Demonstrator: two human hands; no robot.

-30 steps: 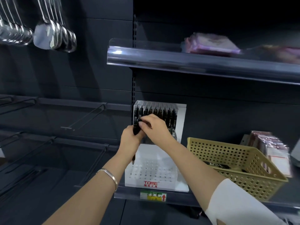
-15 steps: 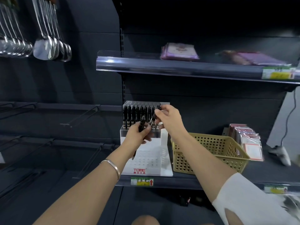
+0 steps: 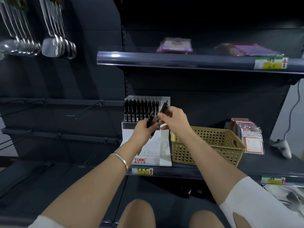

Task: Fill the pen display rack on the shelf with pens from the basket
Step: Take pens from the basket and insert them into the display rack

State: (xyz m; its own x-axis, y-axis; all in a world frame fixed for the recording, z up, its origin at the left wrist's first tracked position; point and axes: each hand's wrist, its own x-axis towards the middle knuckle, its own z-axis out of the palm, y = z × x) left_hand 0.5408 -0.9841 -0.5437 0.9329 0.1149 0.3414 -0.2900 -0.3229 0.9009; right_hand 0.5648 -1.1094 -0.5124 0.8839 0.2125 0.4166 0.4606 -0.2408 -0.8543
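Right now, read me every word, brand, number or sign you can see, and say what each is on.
"TOME", red, on the front of the white pen display rack; smaller red print beneath is unreadable.
Red up arrow on the price label under the rack; its handwriting is too blurred.
Red up arrow on the upper shelf label; writing blurred.
The lower right shelf label is blurred.
Print on the packets at right: too small.
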